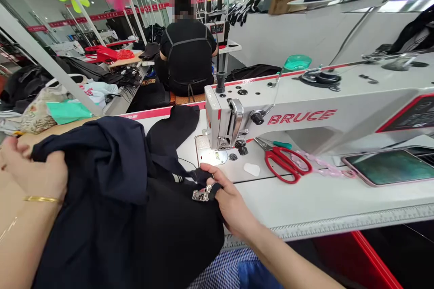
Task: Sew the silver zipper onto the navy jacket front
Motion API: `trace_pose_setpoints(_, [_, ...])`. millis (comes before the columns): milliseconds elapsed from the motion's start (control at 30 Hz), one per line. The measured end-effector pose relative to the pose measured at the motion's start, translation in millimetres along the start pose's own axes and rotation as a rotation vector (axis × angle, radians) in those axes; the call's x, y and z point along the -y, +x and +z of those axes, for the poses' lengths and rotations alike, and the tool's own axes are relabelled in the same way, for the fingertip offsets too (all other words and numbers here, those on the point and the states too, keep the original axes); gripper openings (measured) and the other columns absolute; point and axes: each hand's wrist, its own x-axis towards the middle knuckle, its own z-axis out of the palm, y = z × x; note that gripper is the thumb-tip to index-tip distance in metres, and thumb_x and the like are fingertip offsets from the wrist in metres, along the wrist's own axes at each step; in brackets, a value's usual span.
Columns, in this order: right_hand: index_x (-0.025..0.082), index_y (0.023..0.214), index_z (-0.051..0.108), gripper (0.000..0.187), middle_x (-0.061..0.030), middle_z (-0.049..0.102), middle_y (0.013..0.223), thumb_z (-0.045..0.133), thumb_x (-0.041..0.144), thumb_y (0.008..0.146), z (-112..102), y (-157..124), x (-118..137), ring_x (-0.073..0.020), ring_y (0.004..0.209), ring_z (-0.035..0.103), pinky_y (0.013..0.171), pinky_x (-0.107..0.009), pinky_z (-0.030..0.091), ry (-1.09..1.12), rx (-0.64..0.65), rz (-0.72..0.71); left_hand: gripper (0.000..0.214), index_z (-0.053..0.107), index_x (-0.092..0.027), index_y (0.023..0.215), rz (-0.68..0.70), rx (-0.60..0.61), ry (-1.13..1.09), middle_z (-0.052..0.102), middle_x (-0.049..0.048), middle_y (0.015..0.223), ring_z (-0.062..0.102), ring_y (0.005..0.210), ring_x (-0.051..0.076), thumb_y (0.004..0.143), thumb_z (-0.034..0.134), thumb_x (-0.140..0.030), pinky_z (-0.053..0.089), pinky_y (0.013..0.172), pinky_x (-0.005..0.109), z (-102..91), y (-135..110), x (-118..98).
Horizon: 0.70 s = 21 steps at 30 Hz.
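A large dark navy and black garment [122, 198] lies bunched over the table's left part and my lap. My left hand [32, 169], with a gold bracelet on its wrist, is closed on the fabric's upper left edge. My right hand [225, 196] pinches a small silver metal clip [202, 194] together with a black strap of the garment, just in front of the needle plate. The white sewing machine [298, 117] marked BRUCE stands behind, its lamp lighting the plate [213, 156].
Red-handled scissors [283, 162] lie under the machine arm, next to a pink chain [322, 167] and a phone [389, 167]. A ruler strip runs along the table's front edge [339, 223]. A person in black [188, 54] sits at the station ahead. Cloth piles lie at left.
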Motion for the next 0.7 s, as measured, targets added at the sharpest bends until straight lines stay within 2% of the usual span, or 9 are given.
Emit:
trace_pose_setpoints(33, [0.028, 0.114, 0.051, 0.031, 0.0015, 0.058, 0.090, 0.050, 0.038, 0.084, 0, -2, -3, -0.0111, 0.079, 0.054, 0.074, -0.023, 0.043, -0.017, -0.009, -0.015, 0.055, 0.007, -0.011, 0.132, -0.026, -0.214, -0.089, 0.015, 0.0188, 0.138, 0.029, 0.121, 0.041, 0.091, 0.028, -0.040, 0.036, 0.074, 0.059, -1.6, 6, -26])
trace_pose_setpoints(67, [0.028, 0.113, 0.051, 0.030, 0.0016, 0.058, 0.089, 0.049, 0.039, 0.085, 0, -3, -6, -0.0110, 0.078, 0.054, 0.073, -0.023, 0.043, -0.034, -0.015, -0.025, 0.065, 0.017, -0.012, 0.132, 0.039, -0.291, -0.187, 0.032, 0.0161, 0.132, 0.034, 0.120, 0.038, 0.082, 0.048, -0.040, 0.041, 0.080, 0.055, -1.7, 7, -55])
trace_pose_setpoints(167, [0.027, 0.112, 0.050, 0.031, 0.0008, 0.058, 0.090, 0.042, 0.044, 0.088, -3, -1, -12, -0.0116, 0.078, 0.054, 0.073, -0.025, 0.044, -0.103, -0.017, -0.070, 0.062, 0.032, -0.018, 0.129, 0.700, 0.319, -0.503, 0.039, 0.0107, 0.131, 0.040, 0.119, 0.027, 0.072, 0.058, -0.024, 0.041, 0.096, 0.043, 8.9, -14, -140])
trace_pose_setpoints(233, [0.026, 0.112, 0.049, 0.031, -0.0005, 0.057, 0.097, 0.037, 0.044, 0.091, -8, -1, -13, -0.0124, 0.086, 0.054, 0.080, -0.026, 0.043, -0.205, -0.025, -0.158, 0.059, 0.036, -0.021, 0.127, 0.943, 0.457, -0.639, 0.042, 0.0087, 0.129, 0.039, 0.119, 0.023, 0.071, 0.051, -0.009, 0.039, 0.099, 0.040, 22.7, -34, -177])
trace_pose_setpoints(267, [0.025, 0.113, 0.049, 0.031, -0.0011, 0.057, 0.100, 0.034, 0.043, 0.092, -13, -2, -12, -0.0126, 0.090, 0.053, 0.084, -0.026, 0.042, -0.280, -0.033, -0.206, 0.059, 0.038, -0.022, 0.126, 0.988, 0.477, -0.695, 0.047, 0.0074, 0.123, 0.043, 0.116, 0.020, 0.070, 0.045, -0.003, 0.040, 0.097, 0.037, 29.9, -41, -188])
trace_pose_setpoints(367, [0.024, 0.117, 0.046, 0.030, -0.0030, 0.056, 0.102, 0.030, 0.034, 0.094, -29, -13, -9, -0.0128, 0.095, 0.053, 0.086, -0.025, 0.041, -0.573, -0.087, -0.338, 0.057, 0.044, -0.024, 0.122, 0.909, 0.546, -0.811, 0.061, 0.0015, 0.092, 0.056, 0.088, 0.012, 0.073, 0.033, 0.001, 0.048, 0.080, 0.025, 44.8, -47, -197])
trace_pose_setpoints(467, [0.023, 0.119, 0.045, 0.030, -0.0068, 0.053, 0.102, 0.035, 0.030, 0.092, -43, -31, -1, -0.0142, 0.089, 0.054, 0.075, -0.025, 0.045, -1.002, -0.098, -0.573, 0.040, 0.060, -0.023, 0.100, 0.814, 0.693, -0.820, 0.063, -0.0015, 0.078, 0.058, 0.070, 0.010, 0.077, 0.032, -0.006, 0.046, 0.069, 0.021, 43.8, -33, -196])
trace_pose_setpoints(600, [0.017, 0.113, 0.052, 0.035, -0.0083, 0.057, 0.101, 0.033, 0.039, 0.092, -47, -42, 17, -0.0185, 0.100, 0.050, 0.086, -0.032, 0.040, -1.460, 0.199, -0.991, 0.030, 0.061, -0.018, 0.065, 0.797, 0.804, -0.682, 0.061, 0.0014, 0.074, 0.056, 0.070, 0.013, 0.076, 0.033, -0.015, 0.043, 0.071, 0.025, 35.7, -10, -215])
trace_pose_setpoints(700, [0.015, 0.112, 0.052, 0.038, -0.0068, 0.059, 0.109, 0.037, 0.042, 0.091, -45, -34, 27, -0.0194, 0.113, 0.042, 0.098, -0.035, 0.029, -1.645, 0.405, -1.026, 0.030, 0.059, -0.017, 0.067, 0.862, 1.041, -0.822, 0.061, 0.0008, 0.086, 0.055, 0.081, 0.012, 0.076, 0.030, -0.013, 0.041, 0.078, 0.021, 41.7, -4, -234])
